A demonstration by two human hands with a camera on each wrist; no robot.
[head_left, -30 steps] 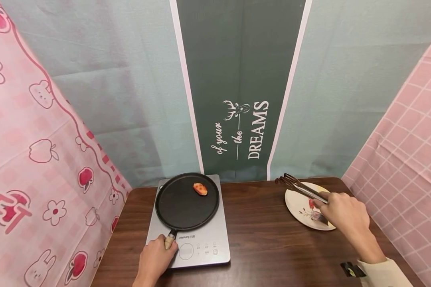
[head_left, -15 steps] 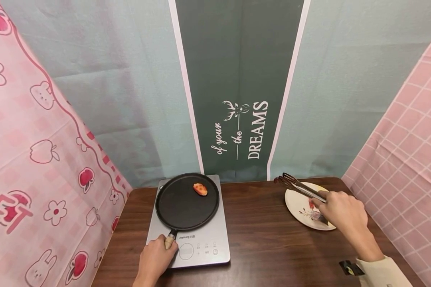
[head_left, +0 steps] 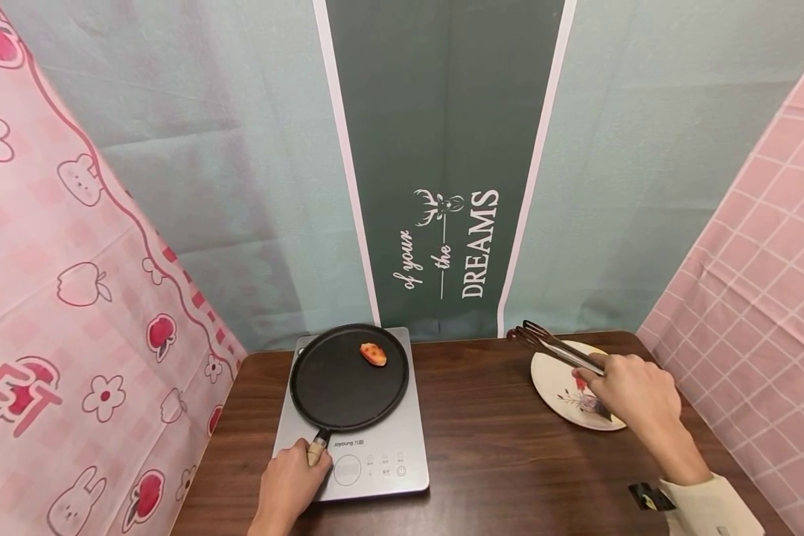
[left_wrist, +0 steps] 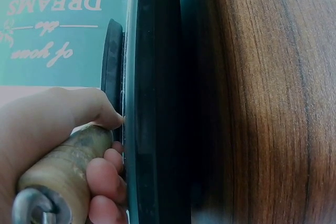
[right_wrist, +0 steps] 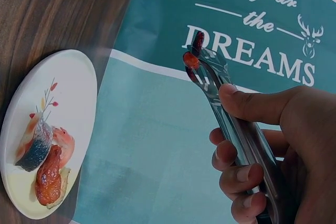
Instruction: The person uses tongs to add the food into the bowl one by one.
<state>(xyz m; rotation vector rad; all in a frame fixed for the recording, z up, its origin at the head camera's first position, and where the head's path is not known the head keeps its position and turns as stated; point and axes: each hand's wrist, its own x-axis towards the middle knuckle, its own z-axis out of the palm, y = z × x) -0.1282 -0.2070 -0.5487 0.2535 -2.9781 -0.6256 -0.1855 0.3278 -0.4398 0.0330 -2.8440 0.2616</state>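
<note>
My left hand (head_left: 291, 480) grips the wooden handle (left_wrist: 71, 163) of a flat black frying pan (head_left: 345, 387) standing on a silver induction cooker (head_left: 391, 439). An orange-red, spotted piece of food (head_left: 373, 354) lies in the pan, toward the back right. With curled fingers my right hand (head_left: 636, 394) holds metal tongs (head_left: 556, 348) above a white plate (head_left: 552, 391). Something dark red and glossy (right_wrist: 191, 60) shows at the tongs' tips; its kind is unclear. On the plate sit a fish piece (right_wrist: 35, 148), a shrimp (right_wrist: 63, 145) and a browned chicken wing (right_wrist: 49, 177), in the right wrist view.
The brown wooden table (head_left: 479, 424) runs between the cooker and the plate. Behind it hangs a green curtain (head_left: 442, 149) with white lettering. Pink printed cloth (head_left: 100, 313) borders the left side, pink checked cloth (head_left: 757, 260) the right.
My right hand and the tongs have drifted slightly left and up. The left hand, the pan and the food in it stay in place.
</note>
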